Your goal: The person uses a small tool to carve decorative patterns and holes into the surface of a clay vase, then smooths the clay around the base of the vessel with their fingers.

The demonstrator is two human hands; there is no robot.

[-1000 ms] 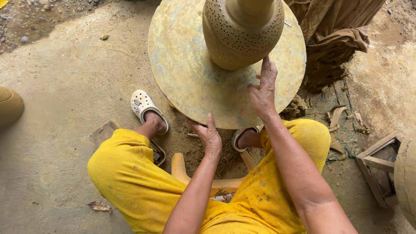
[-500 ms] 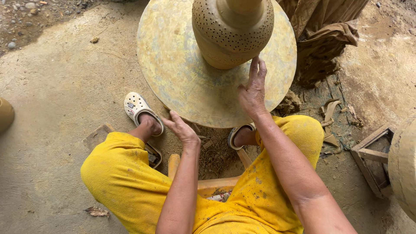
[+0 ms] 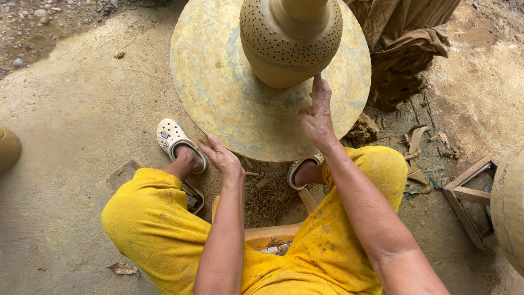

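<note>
Perforated clay vase point(image 3: 289, 43) standing at centre of round yellowish wheel disc point(image 3: 218, 104). Right hand point(image 3: 316, 117) lying flat on disc, grip open, fingertips touching vase base. Left hand point(image 3: 221, 158) hovering at disc's near edge, grip open, holding nothing. Brown cloth point(image 3: 404, 49) lying beside disc.

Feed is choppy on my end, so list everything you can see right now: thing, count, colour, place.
Clay vase: one, tan, dotted with holes, on the wheel.
Round wheel: one, yellowish, centre top.
Cloth: one, brown, right of the wheel.
Clay scraps: several, brown, on the ground at right.
Wooden frame: one, brown, right edge.
Stool: one, orange, under the person.
Clogs: two, white, at the wheel's near edge.
Trousers: yellow.
Left hand: open, at the wheel's rim.
Right hand: fingertips at the vase's base.
</note>
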